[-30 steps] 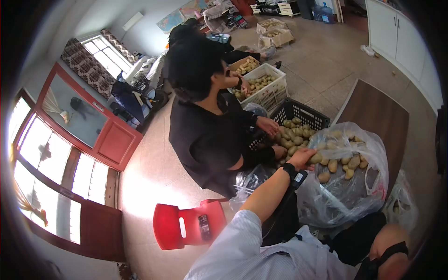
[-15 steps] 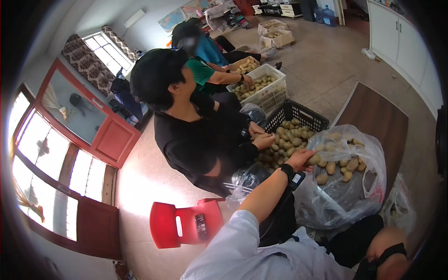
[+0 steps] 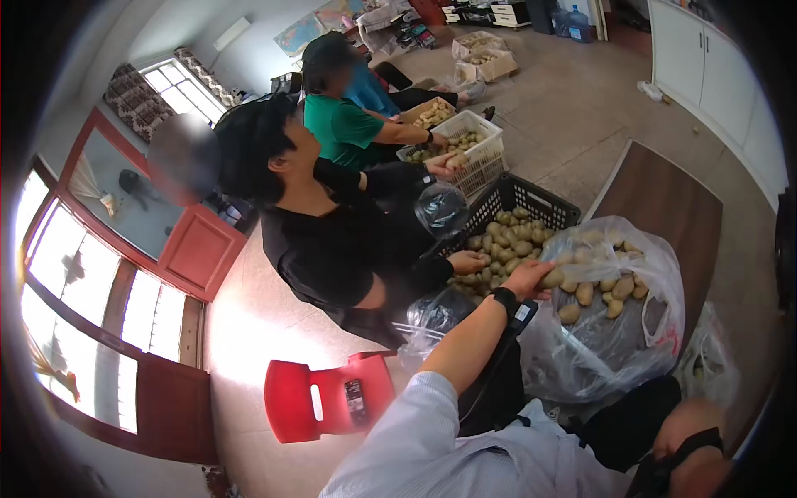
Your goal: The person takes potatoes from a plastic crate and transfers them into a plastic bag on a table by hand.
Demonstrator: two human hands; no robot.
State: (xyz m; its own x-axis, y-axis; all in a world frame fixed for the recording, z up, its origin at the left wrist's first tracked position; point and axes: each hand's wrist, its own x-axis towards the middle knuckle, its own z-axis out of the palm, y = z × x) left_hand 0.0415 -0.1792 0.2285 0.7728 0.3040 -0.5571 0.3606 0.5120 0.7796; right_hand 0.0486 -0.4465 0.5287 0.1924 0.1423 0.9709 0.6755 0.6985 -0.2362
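Note:
My left hand (image 3: pixel 526 280), with a black band at the wrist, has its fingers closed on a potato (image 3: pixel 552 278) at the left edge of a clear plastic bag (image 3: pixel 598 357). Several loose potatoes (image 3: pixel 584 293) lie in and under the bag's upper part. Just beyond my hand is a black crate (image 3: pixel 541 197) with many potatoes in it. At the lower right, skin beside a black strap appears to be my right hand (image 3: pixel 691 425); its fingers are hidden and anything it holds cannot be made out.
A co-worker in black (image 3: pixel 332 241) sits at the left of the crate, one hand over it, the other holding a potato. Beyond are a person in green (image 3: pixel 340 129) and a white crate (image 3: pixel 481 173). A brown board (image 3: pixel 664 195) lies right; a red stool (image 3: pixel 332 398) stands lower left.
The co-worker in black has leaned back to the left, and one of their hands has moved out toward the white crate with a potato. My left hand has barely moved, still on its potato.

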